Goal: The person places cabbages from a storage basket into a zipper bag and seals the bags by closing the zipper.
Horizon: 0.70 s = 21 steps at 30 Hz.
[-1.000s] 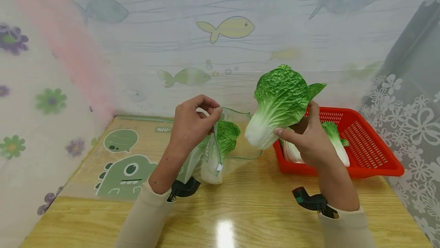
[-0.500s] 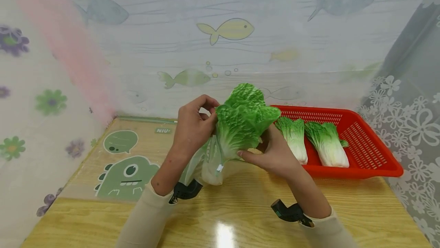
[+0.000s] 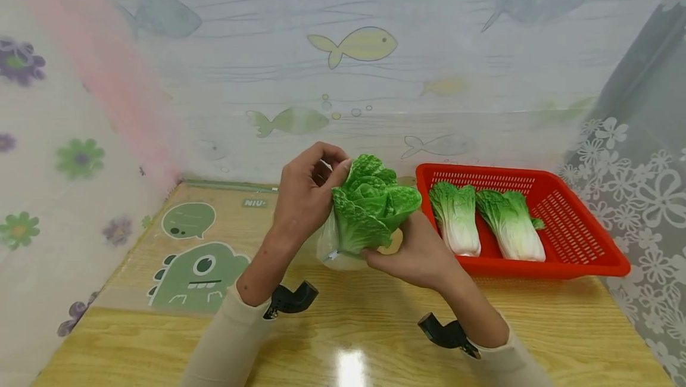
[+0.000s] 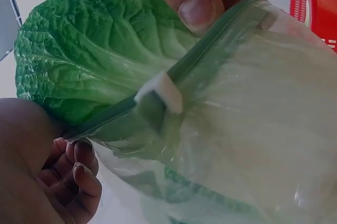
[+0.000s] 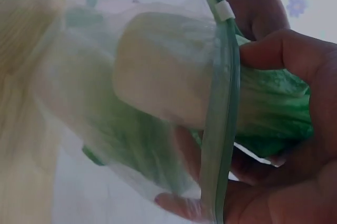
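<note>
My left hand [image 3: 308, 187] pinches the rim of a clear slider zip bag [image 3: 328, 243] near the middle of the table. A Chinese cabbage [image 3: 370, 202] is gripped by my right hand [image 3: 415, 253]. In the right wrist view its white base [image 5: 163, 66] is inside the bag, while the green leaves stick out through the mouth. Another Chinese cabbage [image 5: 142, 145] lies deeper in the bag, blurred by the plastic. The green zip strip [image 4: 205, 50] with its white slider [image 4: 166, 92] crosses the cabbage in the left wrist view.
A red plastic basket [image 3: 584, 268] stands at the right with two Chinese cabbages [image 3: 455, 220] in it. Flat on the table's left side lies a clear bag [image 3: 203, 274] printed with a green dinosaur. A fish-patterned curtain [image 3: 354, 89] hangs behind the table.
My right hand has brought the cabbage left and down from beside the basket, and its base has gone into the bag's mouth. My left hand has stayed at the rim, shifting slightly right.
</note>
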Each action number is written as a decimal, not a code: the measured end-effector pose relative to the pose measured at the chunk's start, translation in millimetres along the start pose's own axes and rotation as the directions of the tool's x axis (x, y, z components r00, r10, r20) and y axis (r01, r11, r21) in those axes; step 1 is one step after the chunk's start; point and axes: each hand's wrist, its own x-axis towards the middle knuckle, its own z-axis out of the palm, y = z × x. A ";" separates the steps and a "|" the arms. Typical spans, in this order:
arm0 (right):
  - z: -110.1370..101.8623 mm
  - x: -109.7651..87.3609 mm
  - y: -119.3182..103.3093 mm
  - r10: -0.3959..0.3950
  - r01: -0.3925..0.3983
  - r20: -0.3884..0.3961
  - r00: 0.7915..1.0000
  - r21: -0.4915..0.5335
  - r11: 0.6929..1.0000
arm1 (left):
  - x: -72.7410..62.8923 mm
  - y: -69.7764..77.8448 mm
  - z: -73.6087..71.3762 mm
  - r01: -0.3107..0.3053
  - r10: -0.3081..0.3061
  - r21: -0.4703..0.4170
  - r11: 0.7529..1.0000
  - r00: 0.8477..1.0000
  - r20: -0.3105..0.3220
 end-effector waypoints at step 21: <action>2.6 0.6 1.6 -0.015 -0.029 -0.192 0.981 -0.224 0.974 | -2.4 -0.7 12.9 -0.274 0.282 -0.129 0.953 0.958 0.046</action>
